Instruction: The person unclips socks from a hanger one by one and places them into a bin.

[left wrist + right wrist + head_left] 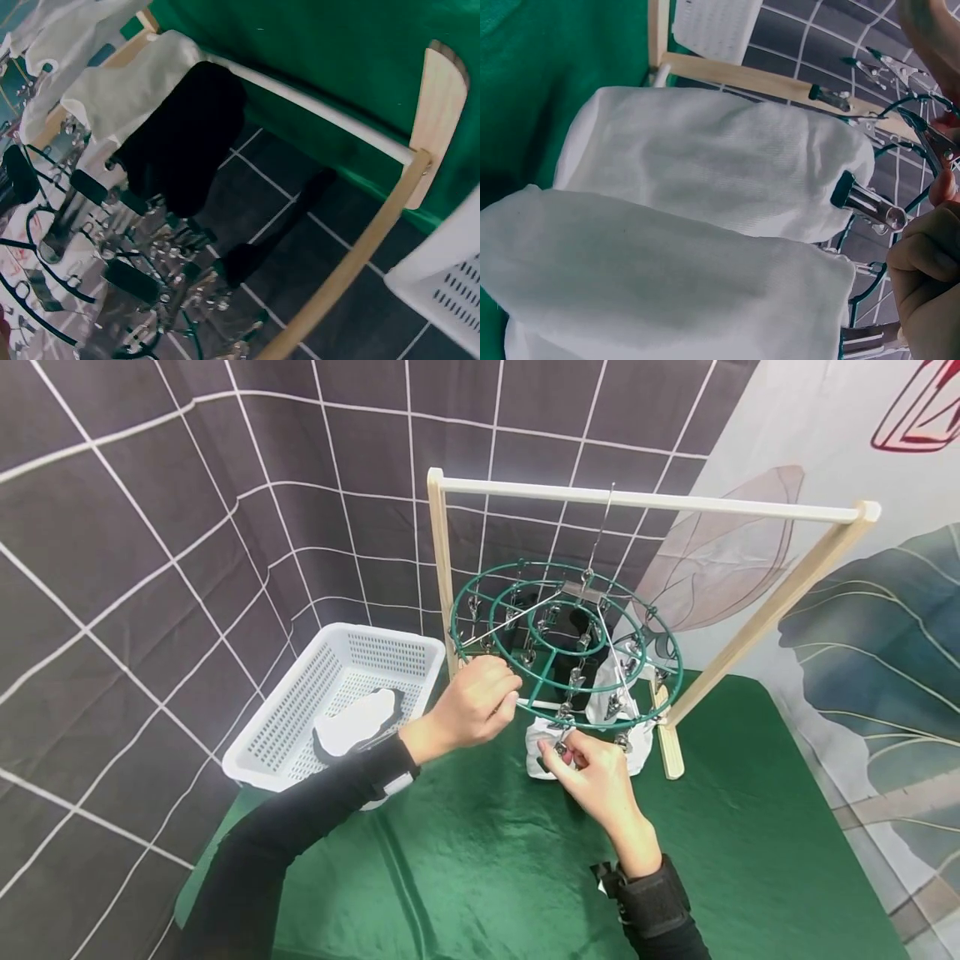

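Note:
A round green clip hanger (551, 681) hangs by its hook. My left hand (480, 697), fingers curled, grips the hanger's front left rim. At the front, my right hand (596, 772) pinches a metal clip (560, 748) between thumb and fingers. In the right wrist view that clip (937, 146) sits between thumb and curled fingers (930, 259). Two white cloth pieces, a nearer one (667, 277) and a farther one (712, 161), hang beside the hand; another clip (868, 201) bites the farther one. A black cloth piece (187, 135) hangs among the clips in the left wrist view.
A wooden stand (772, 597) with a white top bar (525, 490) carries the hanger. To the left, a white perforated basket (262, 739) holds a white and dark grey cloth item (356, 722). Green cloth (480, 868) covers the table. Gridded dark curtain hangs behind.

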Available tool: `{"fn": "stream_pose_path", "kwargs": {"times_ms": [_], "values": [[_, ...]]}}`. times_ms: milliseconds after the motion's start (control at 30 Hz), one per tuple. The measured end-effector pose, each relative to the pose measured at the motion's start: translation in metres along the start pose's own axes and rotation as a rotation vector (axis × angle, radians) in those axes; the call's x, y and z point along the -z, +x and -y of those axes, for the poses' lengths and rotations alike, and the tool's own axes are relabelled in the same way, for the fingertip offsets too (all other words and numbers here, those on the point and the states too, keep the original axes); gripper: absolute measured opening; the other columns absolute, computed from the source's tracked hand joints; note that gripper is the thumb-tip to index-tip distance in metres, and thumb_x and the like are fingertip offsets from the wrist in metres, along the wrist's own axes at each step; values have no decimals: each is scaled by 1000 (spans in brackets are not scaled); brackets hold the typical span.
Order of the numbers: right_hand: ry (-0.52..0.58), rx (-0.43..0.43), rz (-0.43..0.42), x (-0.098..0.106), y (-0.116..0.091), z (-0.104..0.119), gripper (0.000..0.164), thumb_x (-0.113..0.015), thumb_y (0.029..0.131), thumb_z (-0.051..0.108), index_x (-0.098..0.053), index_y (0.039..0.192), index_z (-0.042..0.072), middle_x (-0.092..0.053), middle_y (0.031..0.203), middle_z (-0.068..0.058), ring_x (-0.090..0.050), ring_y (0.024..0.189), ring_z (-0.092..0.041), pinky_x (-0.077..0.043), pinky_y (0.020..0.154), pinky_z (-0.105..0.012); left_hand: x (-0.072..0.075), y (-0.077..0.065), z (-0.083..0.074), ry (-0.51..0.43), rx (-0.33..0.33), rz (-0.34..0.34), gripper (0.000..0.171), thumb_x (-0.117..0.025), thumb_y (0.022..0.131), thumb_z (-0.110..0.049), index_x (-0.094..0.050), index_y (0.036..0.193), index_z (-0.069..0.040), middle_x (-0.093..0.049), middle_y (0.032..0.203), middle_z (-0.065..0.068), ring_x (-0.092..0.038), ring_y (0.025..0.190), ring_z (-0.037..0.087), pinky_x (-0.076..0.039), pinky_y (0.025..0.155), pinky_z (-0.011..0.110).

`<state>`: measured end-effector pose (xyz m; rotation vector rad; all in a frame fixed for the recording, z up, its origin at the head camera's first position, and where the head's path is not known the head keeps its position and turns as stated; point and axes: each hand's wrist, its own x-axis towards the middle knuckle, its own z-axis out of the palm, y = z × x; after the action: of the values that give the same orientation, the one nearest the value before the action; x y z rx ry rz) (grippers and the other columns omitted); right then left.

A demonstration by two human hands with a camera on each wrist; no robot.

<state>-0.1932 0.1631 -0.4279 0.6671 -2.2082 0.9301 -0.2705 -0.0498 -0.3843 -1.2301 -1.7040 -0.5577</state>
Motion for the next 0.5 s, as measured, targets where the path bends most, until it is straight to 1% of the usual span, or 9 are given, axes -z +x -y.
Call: {"fn": "stream_pose_path", "kwargs": {"times_ms": [133, 233, 300, 367, 400, 467, 500], "values": [[5, -11, 17, -1, -1, 1, 37, -72, 81, 22, -44, 57, 17, -32, 52, 11, -25, 45, -2, -20, 44, -18, -5, 1, -4, 27, 19, 55, 24, -43, 93, -12, -59, 76, -4, -54, 70, 5, -50, 71, 22, -43, 71, 34], [14, -18, 52, 1, -4, 0, 35, -72, 83, 22, -45, 60, 18, -31, 54, 11, -26, 46, -2, -21, 44, -17, -6, 1, -6, 50, 23, 63, 24, -46, 92, -10, -55, 71, -7, -49, 66, 3, -45, 65, 21, -38, 65, 33], [26, -34, 74, 2, -6, -1, 31, -67, 84, 18, -46, 62, 18, -31, 54, 10, -27, 46, -2, -22, 44, -17, -7, 0, -5, 69, 20, 60, 24, -47, 92, -9, -54, 69, -7, -48, 64, 2, -43, 63, 21, -37, 63, 33], [34, -78, 73, 4, -9, -4, 22, -59, 85, 9, -50, 65, 16, -40, 55, 9, -35, 48, -3, -27, 46, -17, -7, -2, -4, 88, 18, 55, 24, -47, 92, -8, -53, 68, -7, -46, 62, 2, -43, 61, 21, -36, 62, 33], [28, -115, 51, 5, -10, -5, 19, -55, 84, 6, -53, 68, 14, -46, 57, 7, -39, 51, -3, -31, 48, -18, -8, -2, -3, 93, 18, 52, 25, -47, 91, -8, -53, 68, -7, -45, 62, 2, -42, 61, 21, -36, 62, 33], [10, -211, 7, 5, -10, -7, 14, -49, 85, 2, -59, 79, 10, -49, 60, 4, -43, 53, -6, -33, 50, -20, -7, -3, -1, 97, 18, 46, 25, -47, 92, -8, -52, 67, -7, -44, 61, 2, -42, 60, 21, -36, 62, 33], [1, -261, -6, 4, -9, -8, 16, -48, 86, 2, -62, 89, 9, -50, 61, 4, -43, 53, -7, -34, 50, -22, -7, -4, 0, 93, 21, 43, 25, -47, 92, -8, -52, 66, -7, -43, 61, 2, -41, 60, 21, -36, 61, 33]]}}
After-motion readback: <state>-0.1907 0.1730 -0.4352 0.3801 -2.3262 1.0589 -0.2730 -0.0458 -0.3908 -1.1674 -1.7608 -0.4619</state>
